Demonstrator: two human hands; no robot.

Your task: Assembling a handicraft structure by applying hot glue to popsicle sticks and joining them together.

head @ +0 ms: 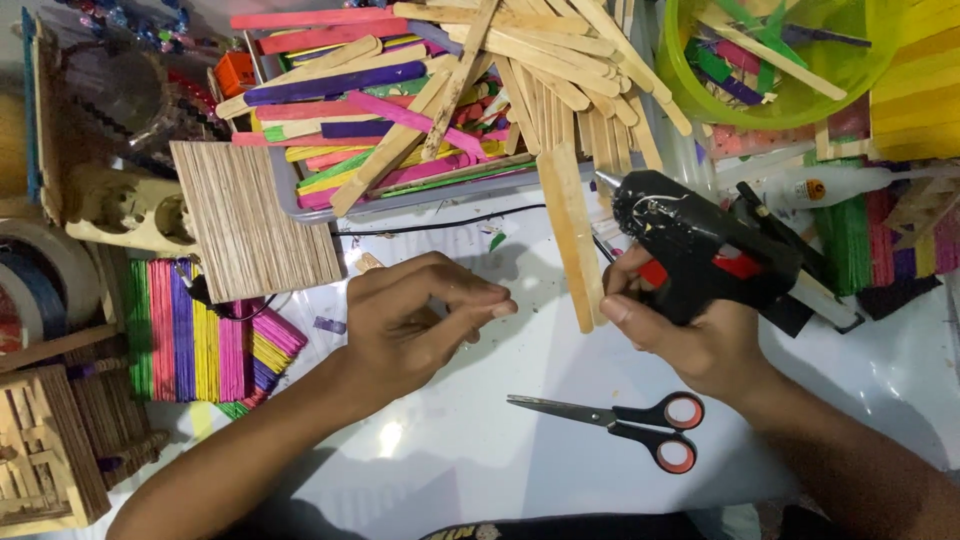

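Nearest the camera, a pair of scissors [610,420] with black and red handles is lying flat on the white table [480,450], blades together, close under the right wrist but not touching it.

Just past that, the left hand [420,320] is hovering over the table with its fingers bunched together and nothing visible in them. It could be pinching something tiny, but I can't tell.

The right hand [690,335] is wrapping around a black glue gun [700,245] with a red trigger, and the thumb and fingertips of the same hand are also pinching a plain wooden stick [572,235] near its lower end. The stick is standing nearly upright, with the gun's metal tip pointing up and left near its top edge.

Handling-wise, I'd guess that stick is super light, stiff and flat, a bit snappy if bent, so holding it by the long edges near 1 end like this seems right, keeping fingers clear of the face where hot glue could land. The gun looks chunkier and tip-heavy, so it wants the full palm grip.

Further back, a striped panel of coloured sticks [200,335] and a plain wooden panel [250,220] are sitting off to the left. At the far end, a tray [290,190] is overflowing with loose coloured sticks, and a green bowl [690,80] is holding more.
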